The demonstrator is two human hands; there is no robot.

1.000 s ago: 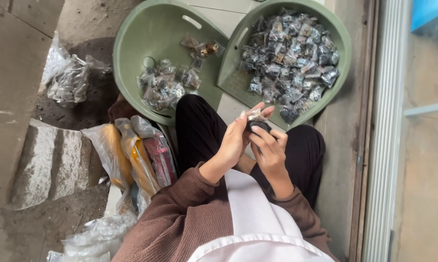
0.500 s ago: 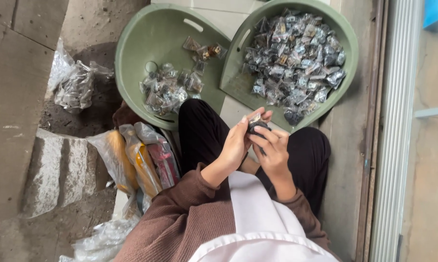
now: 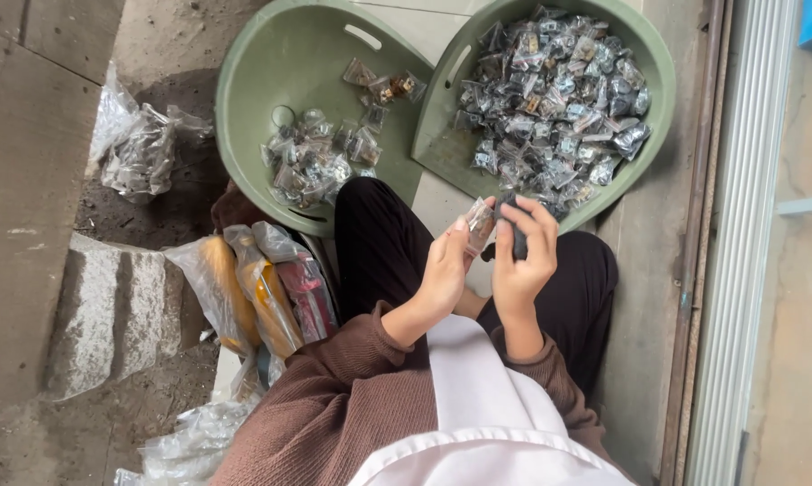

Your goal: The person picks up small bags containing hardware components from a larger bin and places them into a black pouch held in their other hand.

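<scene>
seen from above, a seated person in a brown sweater, white apron and black trousers works over their lap. the left hand [image 3: 444,270] pinches a small clear plastic packet [image 3: 478,222] between thumb and fingertips, fingers narrow and closed on it. the right hand [image 3: 525,256] curls its fingers around a small dark object [image 3: 517,236], which touches the packet's right edge; what the object is cannot be told. just beyond the fingertips sits a green basin [image 3: 658,99] heaped with filled dark packets. beyond and left of the fingers, a second green basin [image 3: 244,99] holds a smaller scatter of clear packets. left of the left wrist, clear bags with orange and red contents [image 3: 262,288] lean by the knee.
</scene>
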